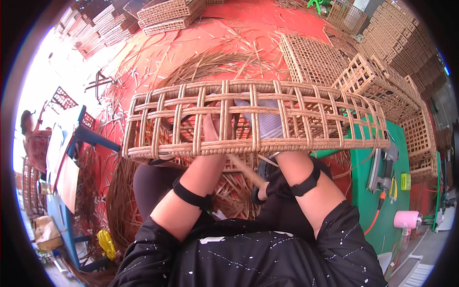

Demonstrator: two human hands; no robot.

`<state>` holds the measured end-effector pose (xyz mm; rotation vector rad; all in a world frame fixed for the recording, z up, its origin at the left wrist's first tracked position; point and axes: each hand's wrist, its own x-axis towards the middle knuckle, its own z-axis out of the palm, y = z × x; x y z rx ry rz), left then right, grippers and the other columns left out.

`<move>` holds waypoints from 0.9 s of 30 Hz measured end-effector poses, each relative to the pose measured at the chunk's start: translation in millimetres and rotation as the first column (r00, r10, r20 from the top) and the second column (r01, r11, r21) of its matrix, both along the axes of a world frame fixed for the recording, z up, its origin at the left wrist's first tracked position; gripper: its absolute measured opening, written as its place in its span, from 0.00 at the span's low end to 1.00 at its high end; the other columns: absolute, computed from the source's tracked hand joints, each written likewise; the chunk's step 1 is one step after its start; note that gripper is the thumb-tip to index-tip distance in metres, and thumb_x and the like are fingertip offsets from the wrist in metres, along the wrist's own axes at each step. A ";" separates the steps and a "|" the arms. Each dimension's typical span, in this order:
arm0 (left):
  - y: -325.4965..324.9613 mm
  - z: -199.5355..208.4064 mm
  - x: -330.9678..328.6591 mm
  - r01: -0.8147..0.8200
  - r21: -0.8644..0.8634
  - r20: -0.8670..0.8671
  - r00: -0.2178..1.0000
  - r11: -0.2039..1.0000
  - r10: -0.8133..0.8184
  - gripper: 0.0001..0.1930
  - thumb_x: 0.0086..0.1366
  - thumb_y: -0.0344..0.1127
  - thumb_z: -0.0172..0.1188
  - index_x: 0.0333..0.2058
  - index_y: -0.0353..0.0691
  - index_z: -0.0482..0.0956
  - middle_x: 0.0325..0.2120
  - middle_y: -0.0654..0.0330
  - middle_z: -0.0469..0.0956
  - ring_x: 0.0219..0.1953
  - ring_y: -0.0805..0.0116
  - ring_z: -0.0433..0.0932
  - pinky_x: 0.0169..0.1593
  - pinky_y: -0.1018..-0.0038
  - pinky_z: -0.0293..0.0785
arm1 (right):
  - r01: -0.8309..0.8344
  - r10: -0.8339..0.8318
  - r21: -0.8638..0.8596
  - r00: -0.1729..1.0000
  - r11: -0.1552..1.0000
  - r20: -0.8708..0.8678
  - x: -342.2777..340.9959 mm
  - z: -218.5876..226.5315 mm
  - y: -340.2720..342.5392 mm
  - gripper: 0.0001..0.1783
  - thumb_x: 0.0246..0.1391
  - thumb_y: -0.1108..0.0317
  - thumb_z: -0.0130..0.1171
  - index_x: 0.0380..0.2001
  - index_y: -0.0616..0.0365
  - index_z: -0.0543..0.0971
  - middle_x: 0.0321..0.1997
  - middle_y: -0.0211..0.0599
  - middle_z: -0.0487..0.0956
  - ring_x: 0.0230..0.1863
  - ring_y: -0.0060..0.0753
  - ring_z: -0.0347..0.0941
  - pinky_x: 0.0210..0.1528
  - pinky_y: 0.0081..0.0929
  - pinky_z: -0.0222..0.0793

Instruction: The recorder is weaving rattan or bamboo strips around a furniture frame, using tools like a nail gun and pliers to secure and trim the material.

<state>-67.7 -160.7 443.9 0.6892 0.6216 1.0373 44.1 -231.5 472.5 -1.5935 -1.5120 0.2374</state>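
Observation:
A long woven basket [306,143] of tan cane or rattan lies across in front of me, its open lattice side facing up toward me. Both forearms reach under its near edge, so the hands show only through the gaps. My left hand [210,130] is bare and sits behind the lattice near the middle; its fingers are mostly hidden. Just to the right is my right hand [268,125] in a pale bluish glove, close to the left one, with fingers largely covered by the weave. A flat tan strip [247,171] slants down below the basket between my forearms.
Loose cane strips [210,67] litter the red floor. Woven baskets [318,57] are stacked at the right and far left. A green table [377,210] at the right bears a metal air tool [382,165] and a pink heat gun [406,219]. Another person [38,143] is at the left.

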 end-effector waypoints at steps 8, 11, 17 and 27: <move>-44.0 -34.1 -3.7 0.077 0.699 -0.330 0.917 0.711 0.226 0.21 0.68 0.34 0.41 0.57 0.31 0.55 0.47 0.53 0.68 0.46 0.66 0.68 0.47 0.74 0.65 | 0.029 -0.030 0.027 0.999 0.999 0.043 2.2 -5.0 -2.6 0.13 0.47 0.60 0.57 0.33 0.56 0.77 0.31 0.41 0.78 0.32 0.41 0.74 0.36 0.38 0.70; -49.7 -25.9 -5.5 0.125 0.735 -0.355 0.908 0.666 0.222 0.21 0.68 0.33 0.41 0.56 0.30 0.57 0.50 0.51 0.66 0.50 0.64 0.65 0.51 0.73 0.62 | 0.047 -0.050 0.039 0.997 0.998 0.064 5.7 -2.2 -5.7 0.13 0.47 0.60 0.57 0.33 0.56 0.77 0.31 0.42 0.78 0.33 0.41 0.74 0.36 0.39 0.70; -36.3 -21.3 -6.9 0.219 0.900 -0.373 0.834 0.377 0.406 0.19 0.67 0.30 0.42 0.55 0.30 0.60 0.55 0.47 0.61 0.58 0.60 0.60 0.59 0.70 0.56 | 0.065 -0.071 0.057 0.992 0.996 0.107 7.8 -4.3 -7.8 0.13 0.47 0.60 0.57 0.33 0.56 0.77 0.32 0.42 0.78 0.33 0.42 0.74 0.37 0.40 0.70; 0.3 10.0 -21.4 0.368 0.404 -0.429 0.885 0.837 -0.182 0.28 0.59 0.43 0.57 0.53 0.29 0.66 0.48 0.53 0.70 0.52 0.64 0.67 0.57 0.69 0.59 | 0.098 -0.112 0.061 0.949 0.993 0.296 9.4 4.3 -12.5 0.13 0.47 0.60 0.57 0.33 0.56 0.76 0.32 0.42 0.78 0.35 0.44 0.74 0.38 0.41 0.70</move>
